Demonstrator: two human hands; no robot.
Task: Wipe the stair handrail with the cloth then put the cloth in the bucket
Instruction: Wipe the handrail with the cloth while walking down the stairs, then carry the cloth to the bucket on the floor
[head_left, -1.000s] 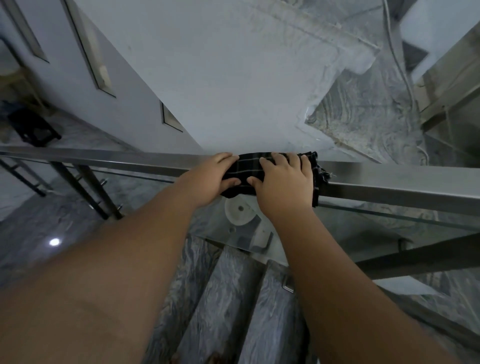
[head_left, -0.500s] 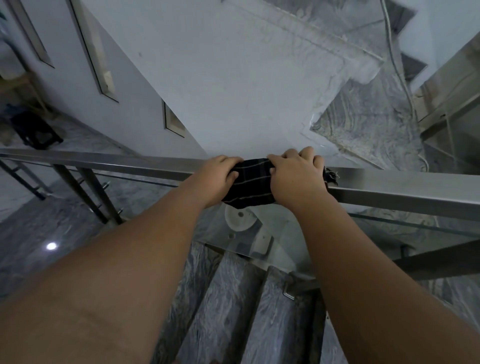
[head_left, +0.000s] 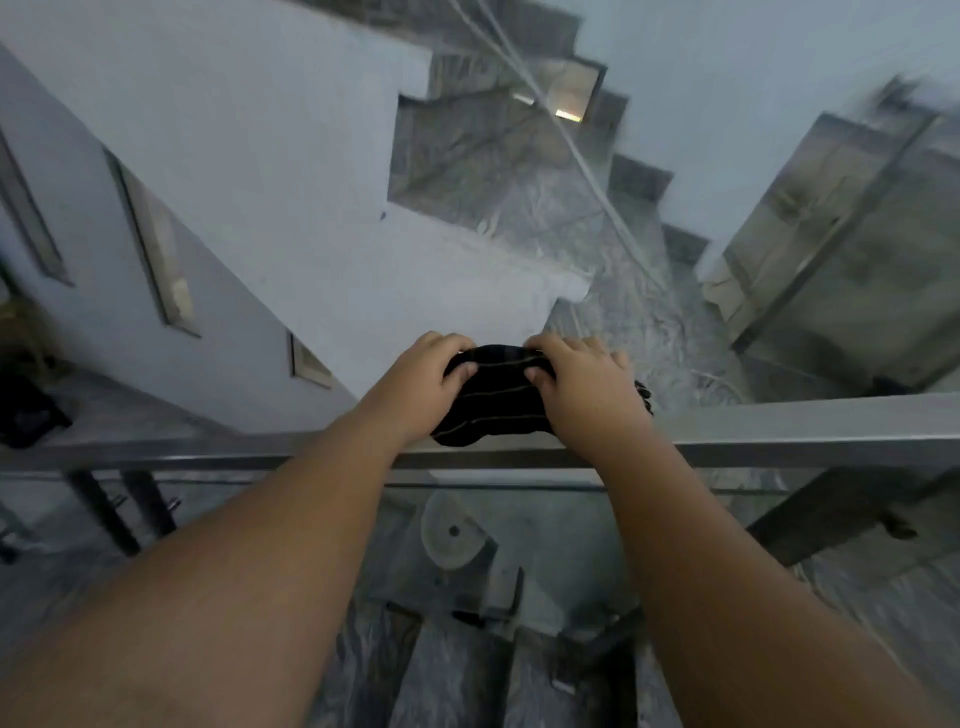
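Both hands hold the dark striped cloth bunched just above and beyond the handrail, the 1 landmark that runs flat across the view. The left hand grips the cloth's left end and the right hand its right end, each with the thumb pressed on the near face and the fingers curled over the far edge, so the fabric is pinched between thumb and fingers. Holding it by 2 ends probably keeps it gathered into a pad that can be laid over the rail's top. The lower edge of the cloth overlaps the rail's far edge; whether it touches is unclear. A frayed corner sticks out past the right hand, above the rail. Below the rail lie grey marble steps. No bucket is in view, so that step looks still to come.
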